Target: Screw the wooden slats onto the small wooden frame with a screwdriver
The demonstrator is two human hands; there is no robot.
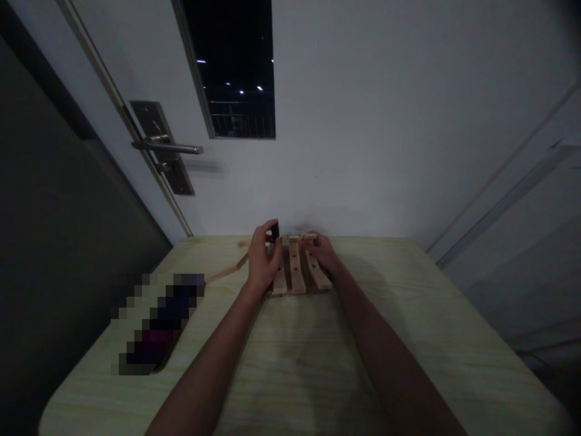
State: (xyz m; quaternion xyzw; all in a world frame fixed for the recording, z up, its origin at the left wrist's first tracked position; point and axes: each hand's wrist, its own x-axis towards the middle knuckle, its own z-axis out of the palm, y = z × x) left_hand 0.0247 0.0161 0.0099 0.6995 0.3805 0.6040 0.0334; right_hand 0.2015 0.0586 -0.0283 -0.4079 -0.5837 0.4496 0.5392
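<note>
Three light wooden slats with dark holes or screw heads lie side by side on the table; the middle slat (297, 272) is between my hands. My left hand (261, 260) is closed, with a small black block-like piece (275, 230) between thumb and fingers, above the far end of the left slat (279, 281). At the other side, my right hand (323, 251) has its fingers closed around the far end of the right slat (319, 274). A dark or see-through layer shows beneath the slats; I cannot make out what it is.
Left of my left hand, a thin bent wooden strip (227, 272) lies on the pale wooden table (295, 369). A pixelated flat dark object (167, 321) is near the left edge. Behind the table stands a white door (345, 121) with a metal handle (175, 147).
</note>
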